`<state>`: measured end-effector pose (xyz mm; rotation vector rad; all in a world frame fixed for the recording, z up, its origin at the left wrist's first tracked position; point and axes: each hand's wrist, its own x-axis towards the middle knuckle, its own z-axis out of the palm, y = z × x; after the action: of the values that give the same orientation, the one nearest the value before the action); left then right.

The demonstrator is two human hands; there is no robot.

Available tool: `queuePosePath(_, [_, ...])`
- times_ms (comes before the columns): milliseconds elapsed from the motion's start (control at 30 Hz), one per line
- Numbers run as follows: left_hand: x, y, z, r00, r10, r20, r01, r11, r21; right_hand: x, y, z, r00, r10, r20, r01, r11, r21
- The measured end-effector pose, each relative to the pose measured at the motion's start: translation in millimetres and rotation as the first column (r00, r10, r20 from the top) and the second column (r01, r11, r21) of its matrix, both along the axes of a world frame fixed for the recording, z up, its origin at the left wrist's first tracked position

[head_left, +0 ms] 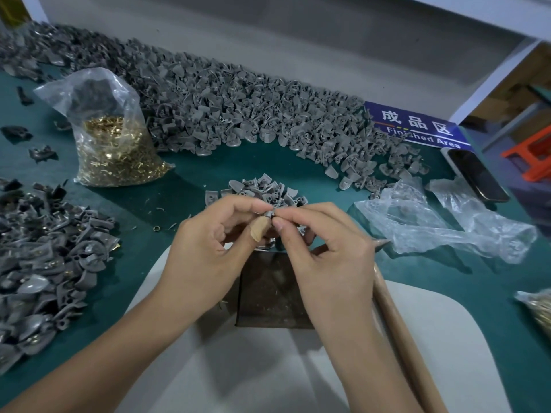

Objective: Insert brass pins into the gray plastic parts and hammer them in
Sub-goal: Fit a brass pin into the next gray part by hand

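Fingertips of both hands meet on one small gray plastic part (269, 215) — the left hand (205, 248) pinches it from nine o'clock, thumb bandaged, while the right hand (325, 248) nips at it from three, presumably seating a pin too small to make out. The part's axis cannot be told. Directly below, at six o'clock, lies the dark metal block (269, 296); the wooden hammer handle (399, 323) lies nearer the right hand. Matte molded parts (238, 114) heap at twelve; glinting brass pins (116, 153) fill a bag at ten.

Gray part (270, 214) between both hands' fingertips (278, 224)
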<state>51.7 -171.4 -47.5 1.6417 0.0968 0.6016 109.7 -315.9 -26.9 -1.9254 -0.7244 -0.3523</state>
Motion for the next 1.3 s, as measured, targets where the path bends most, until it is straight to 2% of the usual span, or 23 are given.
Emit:
queuePosePath(167, [0,1,0,1.0,-0.015,0.001,0.015,0.999,0.033,2,-3,2,1.0,0.006,-0.025,-0.006,1.0,0.015])
queuePosePath(467, [0,2,-2,1.0,-0.016,0.018,0.014,0.992,0.125,10,-10,4,0.998,0.069,0.014,-0.067,0.99,-0.121])
queuePosePath(700, [-2,1,5,0.999,-0.031,0.026,0.03,0.998,0.048,9,-5,2,0.985,0.141,-0.095,-0.134,0.988,0.081])
queuePosePath(1000, [-8,-5,17,0.996,-0.057,0.075,0.058,0.998,-0.019,7,-6,4,0.958,0.211,-0.195,-0.17,0.964,0.206])
queuePosePath(1100, [-8,-4,19,0.994,-0.083,0.066,0.087,0.993,-0.075,5,-3,4,0.958,0.212,-0.192,-0.161,0.954,0.252])
queuePosePath(1300, [-9,-5,21,0.993,-0.065,0.095,0.074,0.993,-0.09,1,1,2,0.963,0.187,-0.196,-0.125,0.949,0.29])
